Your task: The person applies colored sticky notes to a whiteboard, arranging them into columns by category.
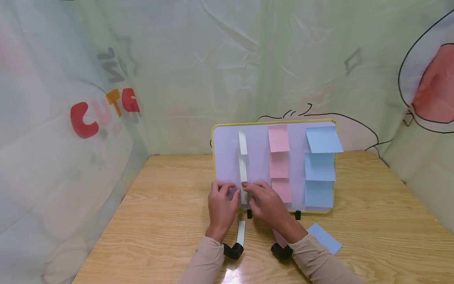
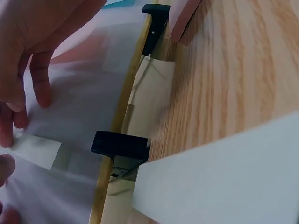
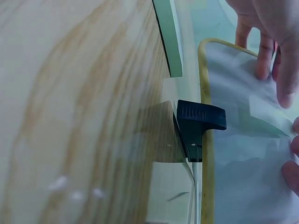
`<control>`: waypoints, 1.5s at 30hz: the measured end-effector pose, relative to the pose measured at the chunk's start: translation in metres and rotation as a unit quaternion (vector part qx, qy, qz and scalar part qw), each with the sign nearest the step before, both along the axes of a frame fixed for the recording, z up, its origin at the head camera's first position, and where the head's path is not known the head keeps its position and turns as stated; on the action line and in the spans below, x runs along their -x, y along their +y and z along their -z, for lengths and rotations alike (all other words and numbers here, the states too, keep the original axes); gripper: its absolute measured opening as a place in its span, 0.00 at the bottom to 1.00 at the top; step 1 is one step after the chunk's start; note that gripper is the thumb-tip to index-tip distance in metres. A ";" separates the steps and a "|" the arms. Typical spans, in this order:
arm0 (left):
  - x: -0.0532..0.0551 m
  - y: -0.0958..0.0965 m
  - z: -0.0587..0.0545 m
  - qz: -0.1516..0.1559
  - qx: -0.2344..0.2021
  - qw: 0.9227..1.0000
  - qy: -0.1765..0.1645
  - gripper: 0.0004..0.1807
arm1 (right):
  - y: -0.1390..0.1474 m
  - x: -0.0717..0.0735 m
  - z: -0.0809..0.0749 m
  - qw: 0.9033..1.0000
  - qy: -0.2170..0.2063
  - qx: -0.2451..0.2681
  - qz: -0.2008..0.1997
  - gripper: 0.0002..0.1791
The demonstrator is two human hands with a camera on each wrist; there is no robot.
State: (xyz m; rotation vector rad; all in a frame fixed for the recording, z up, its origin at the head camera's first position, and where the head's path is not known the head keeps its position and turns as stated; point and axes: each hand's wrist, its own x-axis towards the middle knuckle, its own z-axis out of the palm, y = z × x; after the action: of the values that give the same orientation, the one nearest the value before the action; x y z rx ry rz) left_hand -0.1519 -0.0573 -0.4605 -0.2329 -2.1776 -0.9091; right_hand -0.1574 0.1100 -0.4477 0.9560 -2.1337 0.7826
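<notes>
A pale strip of sticky note (image 1: 244,198) hangs lowest in a column of similar strips on the yellow-edged whiteboard (image 1: 227,157). At its upper end, the fingertips of my right hand (image 1: 267,203) press it against the board. My left hand (image 1: 221,207) rests on the board just left of the strip, its fingers loosely bent around nothing. The strip's lower end (image 2: 39,151) hangs free in the left wrist view. In the right wrist view the left fingers (image 3: 265,58) reach down against the board, while only the right fingertips show at the edge.
Pink notes (image 1: 279,163) and blue notes (image 1: 320,166) hang in columns to the right. Black feet (image 1: 298,215) support the board. On the table lie a pale strip pad (image 1: 241,232), a partly hidden pink pad (image 1: 279,238) and a blue pad (image 1: 324,238).
</notes>
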 end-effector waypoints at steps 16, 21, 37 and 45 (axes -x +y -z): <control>-0.005 0.000 0.012 -0.016 -0.097 0.995 0.006 0.19 | 0.000 -0.001 0.001 1.000 -0.007 0.006 -0.004 0.15; -0.004 0.008 0.011 -0.002 -0.139 0.990 -0.025 0.21 | 0.001 -0.001 -0.001 1.000 -0.011 0.005 0.000 0.15; 0.003 0.023 0.010 -0.085 -0.116 0.989 -0.034 0.28 | 0.002 0.004 0.000 1.000 0.023 -0.011 -0.005 0.15; 0.001 0.021 0.015 -0.097 -0.122 0.985 -0.068 0.29 | 0.003 0.003 0.001 0.994 0.076 -0.071 0.013 0.19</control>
State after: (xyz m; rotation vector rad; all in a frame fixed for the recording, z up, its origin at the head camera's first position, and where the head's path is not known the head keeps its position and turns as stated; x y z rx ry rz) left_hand -0.1527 -0.0364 -0.4757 0.1620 -2.1415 -1.0938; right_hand -0.1605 0.1130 -0.4487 1.0259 -2.0845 0.5325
